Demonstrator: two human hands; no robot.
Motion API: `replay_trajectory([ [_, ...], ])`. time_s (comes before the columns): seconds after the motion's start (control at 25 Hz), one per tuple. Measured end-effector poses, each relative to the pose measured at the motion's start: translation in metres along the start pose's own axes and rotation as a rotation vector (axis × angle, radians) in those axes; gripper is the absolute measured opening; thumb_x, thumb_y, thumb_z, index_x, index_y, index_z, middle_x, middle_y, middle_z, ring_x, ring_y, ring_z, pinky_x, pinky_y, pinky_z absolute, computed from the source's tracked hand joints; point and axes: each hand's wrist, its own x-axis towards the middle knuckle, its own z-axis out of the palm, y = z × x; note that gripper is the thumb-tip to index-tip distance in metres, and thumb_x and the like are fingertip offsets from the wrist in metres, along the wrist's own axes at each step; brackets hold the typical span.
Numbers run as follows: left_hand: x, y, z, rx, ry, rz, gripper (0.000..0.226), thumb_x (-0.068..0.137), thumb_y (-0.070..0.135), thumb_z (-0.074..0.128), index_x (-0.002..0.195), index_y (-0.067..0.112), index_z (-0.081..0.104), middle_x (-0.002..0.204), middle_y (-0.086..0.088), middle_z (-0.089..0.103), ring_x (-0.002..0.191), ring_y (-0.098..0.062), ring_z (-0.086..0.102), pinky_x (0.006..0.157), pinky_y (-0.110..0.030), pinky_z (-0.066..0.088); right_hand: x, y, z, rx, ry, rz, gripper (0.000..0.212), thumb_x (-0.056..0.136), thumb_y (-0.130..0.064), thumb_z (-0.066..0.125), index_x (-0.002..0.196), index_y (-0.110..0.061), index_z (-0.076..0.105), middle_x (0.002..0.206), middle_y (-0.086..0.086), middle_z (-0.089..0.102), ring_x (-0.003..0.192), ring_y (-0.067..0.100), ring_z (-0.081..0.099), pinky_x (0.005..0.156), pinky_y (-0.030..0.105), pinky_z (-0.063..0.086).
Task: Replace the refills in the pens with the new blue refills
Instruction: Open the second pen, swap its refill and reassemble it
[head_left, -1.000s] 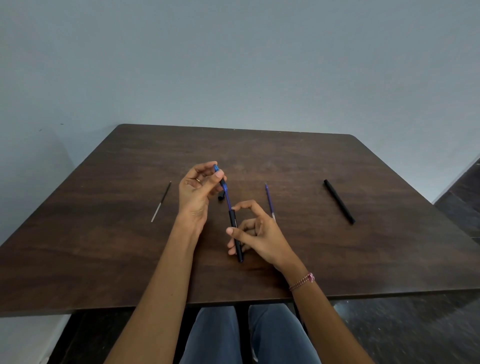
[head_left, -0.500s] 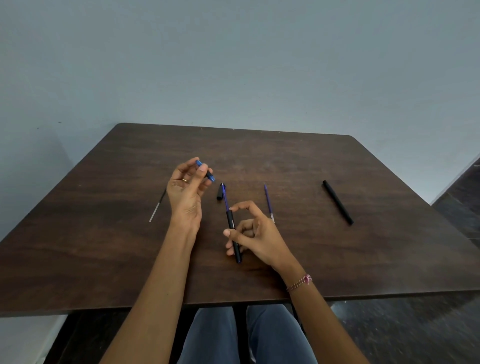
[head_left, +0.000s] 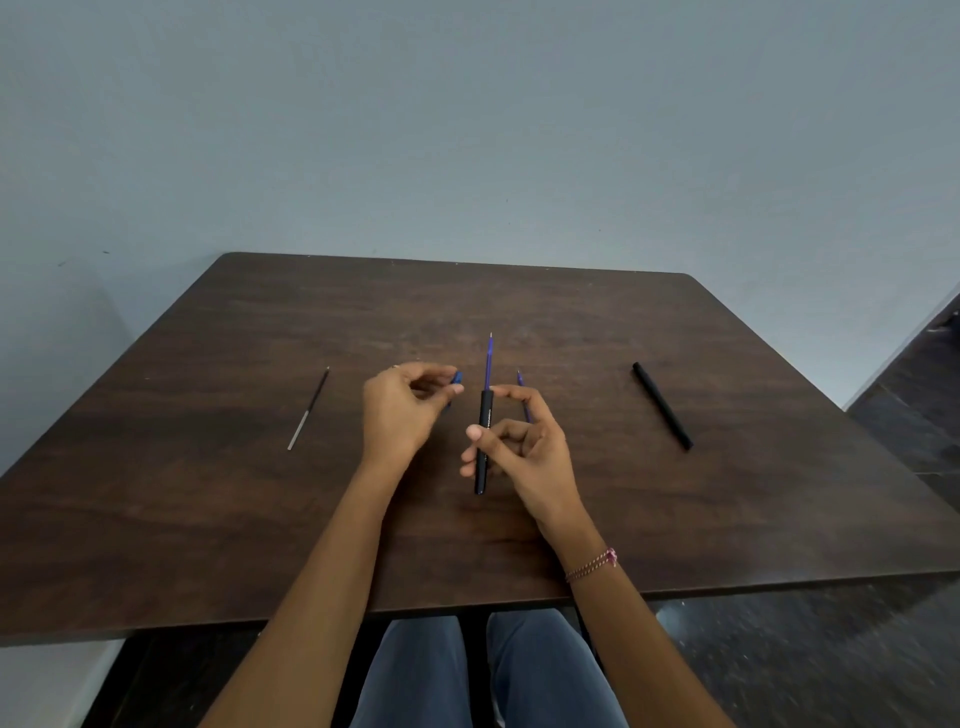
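My right hand (head_left: 522, 447) grips a black pen barrel (head_left: 483, 447) held nearly upright over the table's middle. A blue refill (head_left: 489, 364) sticks out of the barrel's top, tip up. To its left, my left hand (head_left: 402, 413) pinches a small blue pen piece (head_left: 456, 378) between thumb and fingers. Another blue refill (head_left: 521, 382) lies on the table behind my right hand, partly hidden by it. A second black pen (head_left: 662, 405) lies to the right. An old dark refill with a pale end (head_left: 308, 408) lies to the left.
The dark brown wooden table (head_left: 675, 519) stands against a pale blue-grey wall. Its near edge runs just above my knees in blue jeans (head_left: 415, 675). A dark floor shows at the right.
My left hand pulled the blue piece off the refill's end, then came back close to the barrel. My right hand raised the barrel more upright. The small black cap on the table is now hidden.
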Motion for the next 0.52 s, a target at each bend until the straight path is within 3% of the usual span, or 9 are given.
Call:
replay_trajectory([
  [0.12,-0.0041,-0.0034,0.0062,0.168,-0.113,0.053,0.021,0.073,0.013,0.078,0.092,0.021,0.074,0.080,0.011,0.069,0.074,0.003,0.063,0.070,-0.010,0.049,0.0007,-0.0008,-0.0011,-0.005,0.038,-0.040,0.042,0.082,-0.013,0.071,0.117,-0.024,0.049,0.071,0.013,0.070,0.061,0.027,0.069,0.064,0.035,0.058],
  [0.32,-0.0053,-0.0041,0.0090,0.215,-0.184,0.101,0.027,0.074,0.005,0.074,0.098,0.017,0.071,0.083,0.007,0.068,0.075,-0.002,0.061,0.071,-0.011,0.046,0.0012,0.0000,-0.0013,-0.061,0.086,-0.058,0.043,0.080,-0.019,0.072,0.117,-0.023,0.049,0.074,0.011,0.072,0.065,0.026,0.070,0.073,0.042,0.059],
  [0.52,-0.0075,-0.0057,0.0100,0.290,-0.209,0.126,0.028,0.076,0.005,0.071,0.100,0.020,0.070,0.085,0.006,0.067,0.075,-0.003,0.060,0.073,-0.019,0.050,0.0003,-0.0022,0.0002,-0.050,0.119,-0.028,0.034,0.076,-0.023,0.073,0.107,-0.022,0.060,0.074,0.006,0.073,0.065,0.019,0.071,0.067,0.025,0.056],
])
